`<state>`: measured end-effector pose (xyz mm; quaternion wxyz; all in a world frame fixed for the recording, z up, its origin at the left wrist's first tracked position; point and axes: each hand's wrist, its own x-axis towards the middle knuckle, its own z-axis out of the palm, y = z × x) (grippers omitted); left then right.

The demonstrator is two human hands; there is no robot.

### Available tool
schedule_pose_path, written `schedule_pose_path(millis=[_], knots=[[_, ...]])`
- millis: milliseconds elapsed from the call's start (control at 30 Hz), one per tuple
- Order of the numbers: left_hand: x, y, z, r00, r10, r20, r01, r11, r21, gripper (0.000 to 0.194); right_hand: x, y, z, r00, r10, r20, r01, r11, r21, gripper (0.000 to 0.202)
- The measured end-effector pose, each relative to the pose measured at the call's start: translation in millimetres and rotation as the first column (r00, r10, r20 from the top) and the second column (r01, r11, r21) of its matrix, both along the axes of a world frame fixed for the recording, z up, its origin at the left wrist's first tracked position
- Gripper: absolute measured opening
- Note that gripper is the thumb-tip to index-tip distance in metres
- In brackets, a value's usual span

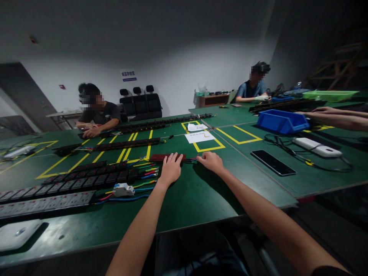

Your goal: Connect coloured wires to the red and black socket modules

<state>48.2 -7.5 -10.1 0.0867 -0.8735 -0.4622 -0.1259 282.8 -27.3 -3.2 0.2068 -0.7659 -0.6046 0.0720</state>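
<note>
Resting my left grip (171, 169) over the dark red strip (158, 157), clasped or not I cannot tell | my right grip (212, 162): fingers closed on its wires (190, 160) | strip: on the green surface (184, 207), nearer me than the white paper (199, 138) | long axis: left to right across my view, wired end pointing right.

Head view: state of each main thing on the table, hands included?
Left hand: palm down on the dark red strip.
Right hand: fingers curled at the wires' ends; grip unclear.
Dark red strip: lying flat.
Wires: run from the strip to the right hand.
Phone: flat, screen dark.
Blue bin: upright, contents hidden.
Light grey socket strip: sockets up.
</note>
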Motion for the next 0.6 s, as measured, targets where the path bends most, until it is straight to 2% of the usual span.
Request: schedule_pose_path(millis=[600], knots=[[-0.1, -1.6, 3.6, 1.000, -0.006, -0.007, 0.006, 1.000, -0.004, 0.061, 0.2, -1.0, 1.2, 1.000, 0.009, -0.007, -0.009, 1.000, 0.011, 0.040]])
